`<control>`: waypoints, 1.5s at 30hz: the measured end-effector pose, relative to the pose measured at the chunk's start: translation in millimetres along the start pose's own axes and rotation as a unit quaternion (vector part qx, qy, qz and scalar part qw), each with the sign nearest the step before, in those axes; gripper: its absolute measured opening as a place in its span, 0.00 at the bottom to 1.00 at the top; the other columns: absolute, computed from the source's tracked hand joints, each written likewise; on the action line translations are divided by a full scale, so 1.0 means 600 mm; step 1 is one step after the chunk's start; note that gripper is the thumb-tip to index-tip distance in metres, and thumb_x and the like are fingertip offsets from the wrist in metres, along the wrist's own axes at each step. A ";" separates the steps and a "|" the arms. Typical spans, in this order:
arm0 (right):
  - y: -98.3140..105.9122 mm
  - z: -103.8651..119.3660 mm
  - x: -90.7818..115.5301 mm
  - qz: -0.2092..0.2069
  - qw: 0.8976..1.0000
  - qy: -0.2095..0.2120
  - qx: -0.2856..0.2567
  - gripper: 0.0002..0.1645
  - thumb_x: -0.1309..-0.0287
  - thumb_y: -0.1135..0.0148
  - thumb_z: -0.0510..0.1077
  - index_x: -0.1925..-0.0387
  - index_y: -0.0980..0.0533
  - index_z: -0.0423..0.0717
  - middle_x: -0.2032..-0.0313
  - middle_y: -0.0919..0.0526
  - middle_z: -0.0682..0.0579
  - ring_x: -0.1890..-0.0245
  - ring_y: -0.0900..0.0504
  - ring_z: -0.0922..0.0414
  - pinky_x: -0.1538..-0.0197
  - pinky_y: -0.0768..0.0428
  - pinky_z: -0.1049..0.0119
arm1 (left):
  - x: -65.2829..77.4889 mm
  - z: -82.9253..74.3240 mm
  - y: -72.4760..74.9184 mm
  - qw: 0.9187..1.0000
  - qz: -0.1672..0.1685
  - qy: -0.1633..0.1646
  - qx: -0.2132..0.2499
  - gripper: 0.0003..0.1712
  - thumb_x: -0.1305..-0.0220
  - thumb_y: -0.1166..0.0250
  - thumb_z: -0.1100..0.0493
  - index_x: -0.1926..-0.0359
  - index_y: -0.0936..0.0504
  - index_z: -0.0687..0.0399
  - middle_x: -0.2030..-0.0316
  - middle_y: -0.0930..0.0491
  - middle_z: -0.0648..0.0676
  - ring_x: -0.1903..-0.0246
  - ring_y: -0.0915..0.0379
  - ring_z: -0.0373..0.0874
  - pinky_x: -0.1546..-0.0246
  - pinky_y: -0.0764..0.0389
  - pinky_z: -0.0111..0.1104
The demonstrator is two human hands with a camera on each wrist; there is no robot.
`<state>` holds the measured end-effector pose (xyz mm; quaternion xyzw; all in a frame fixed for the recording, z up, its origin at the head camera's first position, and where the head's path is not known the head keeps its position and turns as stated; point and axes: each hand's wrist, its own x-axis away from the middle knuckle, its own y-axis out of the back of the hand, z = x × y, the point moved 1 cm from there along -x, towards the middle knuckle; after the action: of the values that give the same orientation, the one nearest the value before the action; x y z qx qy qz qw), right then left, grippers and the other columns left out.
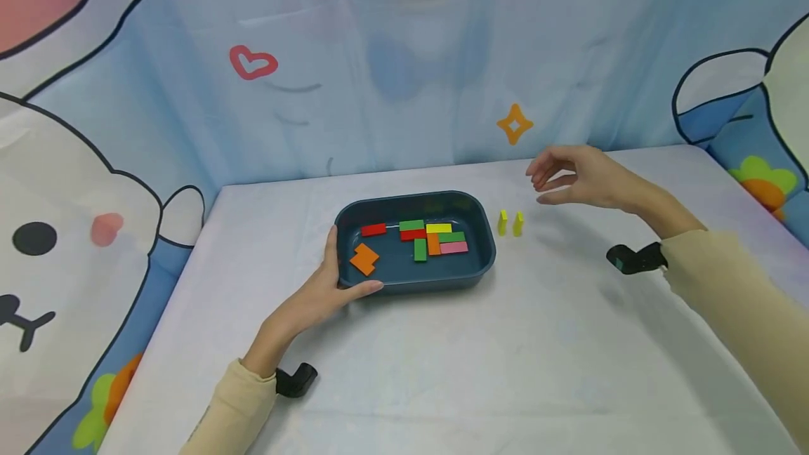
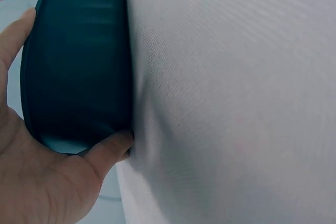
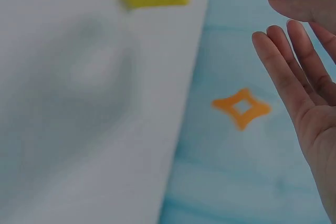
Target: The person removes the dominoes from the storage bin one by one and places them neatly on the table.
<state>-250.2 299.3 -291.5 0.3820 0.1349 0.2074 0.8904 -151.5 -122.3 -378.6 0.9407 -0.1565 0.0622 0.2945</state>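
A dark blue rectangular tray (image 1: 392, 274) lies on the white-covered table, holding several small blocks in red, green, yellow, orange and pink. My left hand (image 1: 319, 298) grips its left end, the thumb along the near side and the fingers at the left rim. In the left wrist view the tray's dark outer wall (image 2: 79, 77) fills the space between thumb and fingers. Two yellow blocks (image 1: 502, 222) stand upright just right of the tray. Above and to the right of them, my right hand (image 1: 578, 175) hovers with loosely bent fingers and nothing between them.
A pale blue printed curtain (image 1: 404, 90) hangs behind the table's back edge. Inside the tray, orange blocks (image 1: 364, 259) sit at the left, apart from a cluster around the green block (image 1: 420, 250). Black devices (image 1: 296, 380) are strapped at both wrists.
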 end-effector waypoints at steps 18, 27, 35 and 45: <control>-0.048 0.222 -0.120 0.094 0.975 0.192 0.057 0.20 0.51 0.28 0.31 0.55 0.22 0.44 0.57 0.19 0.51 0.55 0.19 0.58 0.47 0.17 0.62 | -0.001 -0.002 -0.009 1.000 -0.010 0.003 0.006 0.71 0.45 0.32 0.34 0.29 0.85 0.27 0.22 0.71 0.49 0.23 0.64 0.51 0.27 0.50 0.55; -0.121 0.216 -0.144 0.191 0.959 0.199 0.070 0.20 0.50 0.28 0.32 0.55 0.22 0.45 0.55 0.19 0.47 0.54 0.19 0.51 0.48 0.17 0.56 | 0.001 -0.010 -0.018 1.000 -0.011 0.004 0.016 0.71 0.45 0.31 0.34 0.30 0.86 0.24 0.22 0.69 0.48 0.23 0.63 0.49 0.27 0.50 0.54; -0.163 0.185 -0.150 0.249 0.952 0.165 0.072 0.19 0.50 0.29 0.30 0.56 0.22 0.46 0.55 0.18 0.48 0.55 0.19 0.50 0.48 0.18 0.55 | 0.002 -0.020 -0.028 1.000 -0.004 0.004 0.023 0.71 0.47 0.31 0.32 0.31 0.85 0.21 0.22 0.69 0.46 0.24 0.62 0.49 0.27 0.49 0.54; -0.203 0.159 -0.152 0.306 0.937 0.117 0.126 0.16 0.51 0.29 0.29 0.59 0.19 0.43 0.59 0.18 0.49 0.58 0.21 0.51 0.48 0.18 0.60 | 0.007 -0.022 -0.030 1.000 -0.007 0.002 0.022 0.71 0.49 0.32 0.29 0.31 0.85 0.19 0.22 0.69 0.46 0.24 0.62 0.48 0.27 0.49 0.53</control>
<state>-259.7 120.8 -309.8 0.4865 0.1398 0.4941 0.7068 -142.0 -101.7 -376.3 0.9478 -0.1478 0.0654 0.2747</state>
